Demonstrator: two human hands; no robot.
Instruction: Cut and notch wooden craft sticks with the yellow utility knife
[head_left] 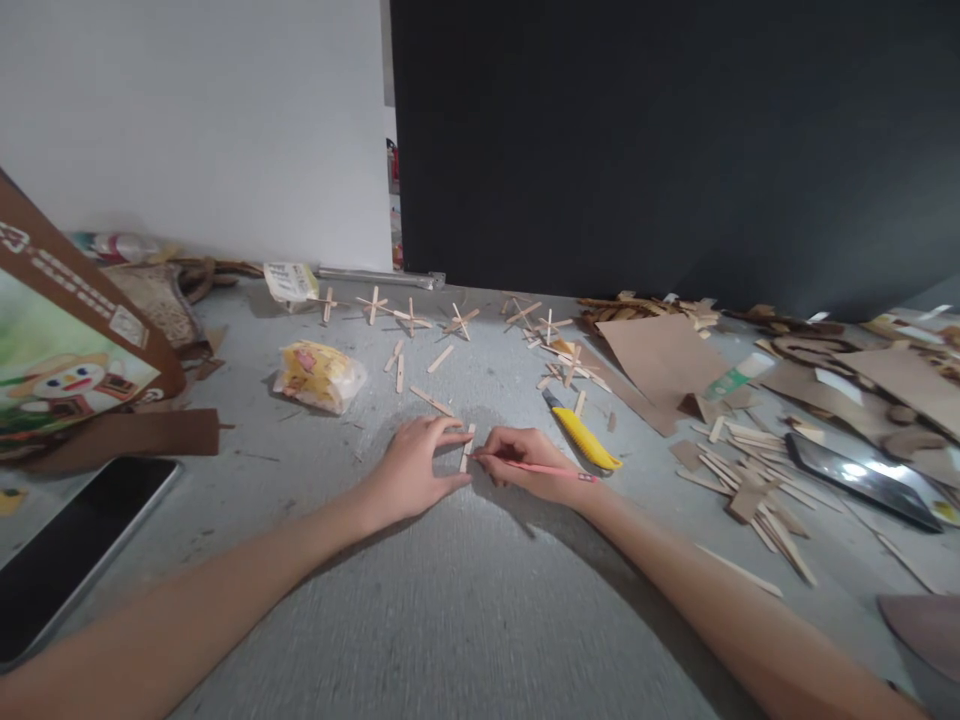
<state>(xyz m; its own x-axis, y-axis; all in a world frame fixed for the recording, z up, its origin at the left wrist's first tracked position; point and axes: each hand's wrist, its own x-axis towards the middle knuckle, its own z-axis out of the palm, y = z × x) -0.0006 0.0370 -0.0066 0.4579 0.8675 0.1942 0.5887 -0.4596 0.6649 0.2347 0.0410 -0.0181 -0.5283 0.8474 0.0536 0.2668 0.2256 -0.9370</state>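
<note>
My left hand [412, 468] lies on the grey surface, thumb and fingers curved around the two ends of a short wooden stick [466, 449]. That stick stands lengthwise between the fingertips, pinned to the surface. My right hand [529, 462] is closed on a thin red pencil [555, 469], whose tip meets the stick's right side near its middle. Beyond my hands lie loose short sticks [440, 359] and several small crossed stick pieces [460, 321]. A yellow cutter [583, 436] rests just beyond my right hand.
A dark phone [82, 545] and a brown printed bag [75, 340] are at the left. A yellow plastic packet [319, 376] lies farther back. Loose sticks [780, 540], cardboard [660, 360], a glue stick [741, 375] and another dark phone [862, 482] crowd the right.
</note>
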